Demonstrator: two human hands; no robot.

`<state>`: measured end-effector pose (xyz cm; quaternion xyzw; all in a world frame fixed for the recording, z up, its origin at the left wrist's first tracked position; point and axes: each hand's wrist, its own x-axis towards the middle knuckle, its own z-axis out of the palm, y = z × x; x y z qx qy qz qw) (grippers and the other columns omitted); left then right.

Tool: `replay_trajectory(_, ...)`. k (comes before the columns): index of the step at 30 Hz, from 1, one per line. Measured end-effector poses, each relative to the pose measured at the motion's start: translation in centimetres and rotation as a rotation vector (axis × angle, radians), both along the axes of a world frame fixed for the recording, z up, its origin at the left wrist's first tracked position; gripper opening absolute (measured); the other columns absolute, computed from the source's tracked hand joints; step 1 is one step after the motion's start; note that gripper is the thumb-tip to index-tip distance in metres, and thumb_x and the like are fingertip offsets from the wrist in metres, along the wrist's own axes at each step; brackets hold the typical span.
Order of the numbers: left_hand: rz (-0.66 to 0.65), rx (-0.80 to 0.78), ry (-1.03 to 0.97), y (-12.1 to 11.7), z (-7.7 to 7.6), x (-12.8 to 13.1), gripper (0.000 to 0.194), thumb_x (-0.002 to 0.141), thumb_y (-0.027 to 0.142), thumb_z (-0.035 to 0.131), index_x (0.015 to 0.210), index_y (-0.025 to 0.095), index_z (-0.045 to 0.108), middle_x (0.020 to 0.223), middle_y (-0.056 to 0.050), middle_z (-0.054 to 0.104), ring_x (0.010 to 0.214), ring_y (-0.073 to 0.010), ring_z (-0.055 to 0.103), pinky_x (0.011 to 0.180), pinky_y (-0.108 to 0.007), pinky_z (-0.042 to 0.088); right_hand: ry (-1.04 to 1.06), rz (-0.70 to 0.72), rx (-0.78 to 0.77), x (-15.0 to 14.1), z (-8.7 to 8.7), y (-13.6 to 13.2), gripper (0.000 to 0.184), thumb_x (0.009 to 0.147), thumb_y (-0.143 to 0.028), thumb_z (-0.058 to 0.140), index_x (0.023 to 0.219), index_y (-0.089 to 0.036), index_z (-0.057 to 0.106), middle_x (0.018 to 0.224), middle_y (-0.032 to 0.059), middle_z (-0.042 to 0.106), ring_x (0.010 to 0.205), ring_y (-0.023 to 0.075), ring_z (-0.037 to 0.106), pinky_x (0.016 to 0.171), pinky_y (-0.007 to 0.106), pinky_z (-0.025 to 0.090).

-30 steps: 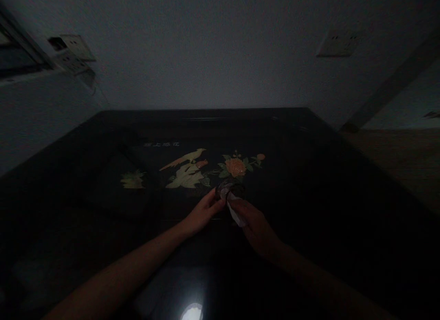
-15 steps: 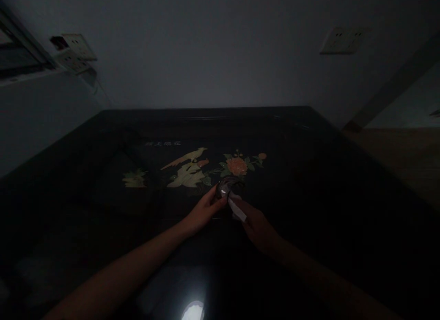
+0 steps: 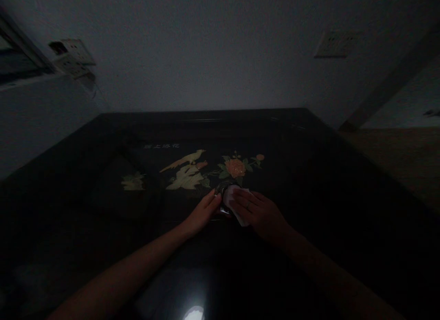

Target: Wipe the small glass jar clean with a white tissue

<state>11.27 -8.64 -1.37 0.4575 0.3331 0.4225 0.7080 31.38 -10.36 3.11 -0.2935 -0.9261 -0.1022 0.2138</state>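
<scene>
Clamped dark glossy object (image 3: 222, 190) in left hand (image 3: 202, 211); pressed cloth (image 3: 229, 195) with right hand (image 3: 260, 214), unclear if pinched. Seemed stiff, slick; safest by edge.

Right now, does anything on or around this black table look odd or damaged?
One thing: at upper left, a dark patch beside the socket panels stands out against the wall, perhaps a hole or an object; too dim to tell. No spill shows near the left hand or right hand.

"上…花" lettering (image 3: 162, 146) on black tabletop (image 3: 302, 187)
</scene>
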Motion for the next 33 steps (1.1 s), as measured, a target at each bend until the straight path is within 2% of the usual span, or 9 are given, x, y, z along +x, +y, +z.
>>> replay_trajectory(4, -0.038, 0.007, 0.035, -0.1, 0.5, 0.0, 0.05, 0.085, 0.049, 0.056, 0.124, 0.018, 0.055, 0.11, -0.009, 0.063, 0.096, -0.0206, 0.059, 0.078, -0.03, 0.049, -0.02, -0.013, 0.042, 0.0, 0.3, 0.0, 0.032, 0.092, -0.01, 0.044, 0.119, -0.012, 0.061, 0.127, 0.0108, 0.062, 0.119, 0.0227, 0.056, 0.096, 0.04, 0.047)
replay_trajectory(8, -0.06, -0.009, 0.023, -0.2, 1.0, 0.0, 0.051, 0.084, 0.049, 0.058, 0.124, 0.018, 0.056, 0.113, -0.009, 0.063, 0.099, -0.0228, 0.059, 0.079, -0.032, 0.049, -0.026, -0.03, 0.03, -0.2, 0.3, -0.1, 0.033, 0.091, -0.01, 0.044, 0.12, -0.013, 0.06, 0.128, 0.011, 0.062, 0.119, 0.0228, 0.056, 0.097, 0.043, 0.045)
replay_trajectory(16, 0.039, 0.007, 0.037, -0.2, 0.4, 0.2, 0.045, 0.085, 0.046, 0.058, 0.122, 0.022, 0.056, 0.12, -0.008, 0.061, 0.109, -0.0224, 0.056, 0.09, -0.033, 0.046, 0.004, -0.112, -0.075, -1.0, -0.6, -0.8, 0.039, 0.086, -0.003, 0.044, 0.122, -0.011, 0.059, 0.123, 0.0147, 0.064, 0.116, 0.0269, 0.057, 0.088, 0.044, 0.052)
replay_trajectory(20, 0.037, 0.049, 0.057, -0.2, 0.6, 0.1, 0.047, 0.083, 0.046, 0.061, 0.122, 0.02, 0.057, 0.118, -0.008, 0.063, 0.114, -0.0239, 0.054, 0.098, -0.036, 0.041, 0.182, -0.13, -0.239, -1.8, -1.2, -1.2, 0.049, 0.083, 0.0, 0.04, 0.127, -0.014, 0.056, 0.121, 0.0131, 0.064, 0.114, 0.0233, 0.058, 0.095, 0.041, 0.051)
replay_trajectory(24, 0.029, 0.106, 0.115, -0.3, 1.1, -0.2, 0.048, 0.082, 0.047, 0.061, 0.123, 0.021, 0.056, 0.122, -0.007, 0.061, 0.12, -0.0257, 0.049, 0.104, -0.038, 0.035, 0.417, -0.045, -0.468, -2.0, -1.1, -1.6, 0.054, 0.083, -0.003, 0.038, 0.134, -0.019, 0.049, 0.126, 0.0107, 0.061, 0.119, 0.0219, 0.054, 0.101, 0.041, 0.047)
replay_trajectory(26, 0.03, 0.143, 0.168, -0.4, 1.5, -0.3, 0.049, 0.082, 0.048, 0.06, 0.122, 0.021, 0.057, 0.123, -0.007, 0.061, 0.121, -0.026, 0.048, 0.106, -0.038, 0.033, 0.544, -0.024, -0.618, -2.0, -1.1, -1.7, 0.052, 0.084, -0.006, 0.039, 0.134, -0.019, 0.048, 0.129, 0.0114, 0.059, 0.115, 0.0225, 0.058, 0.095, 0.039, 0.051)
replay_trajectory(30, 0.036, 0.145, 0.227, -0.6, 2.4, -0.2, 0.055, 0.08, 0.05, 0.062, 0.126, 0.02, 0.054, 0.122, -0.007, 0.061, 0.118, -0.0265, 0.05, 0.104, -0.038, 0.035, 0.739, -0.019, -0.951, -1.9, -1.8, -2.0, 0.045, 0.089, -0.013, 0.039, 0.133, -0.019, 0.048, 0.123, 0.0092, 0.063, 0.082, 0.0174, 0.07, 0.075, 0.032, 0.059)
replay_trajectory(31, 0.035, 0.136, 0.222, -0.6, 2.5, -0.2, 0.056, 0.079, 0.05, 0.063, 0.126, 0.021, 0.053, 0.121, -0.007, 0.061, 0.116, -0.0265, 0.051, 0.102, -0.037, 0.037, 0.754, -0.015, -0.985, -1.9, -2.1, -2.0, 0.044, 0.09, -0.014, 0.039, 0.133, -0.019, 0.047, 0.124, 0.0092, 0.063, 0.077, 0.0165, 0.07, 0.073, 0.031, 0.059)
replay_trajectory(33, 0.038, 0.127, 0.209, -0.6, 2.6, -0.1, 0.056, 0.078, 0.048, 0.064, 0.126, 0.02, 0.054, 0.121, -0.007, 0.062, 0.115, -0.0263, 0.052, 0.101, -0.036, 0.038, 0.74, -0.028, -0.954, -2.0, -2.4, -2.0, 0.046, 0.09, -0.015, 0.039, 0.136, -0.019, 0.044, 0.13, 0.0107, 0.059, 0.083, 0.018, 0.07, 0.075, 0.033, 0.059)
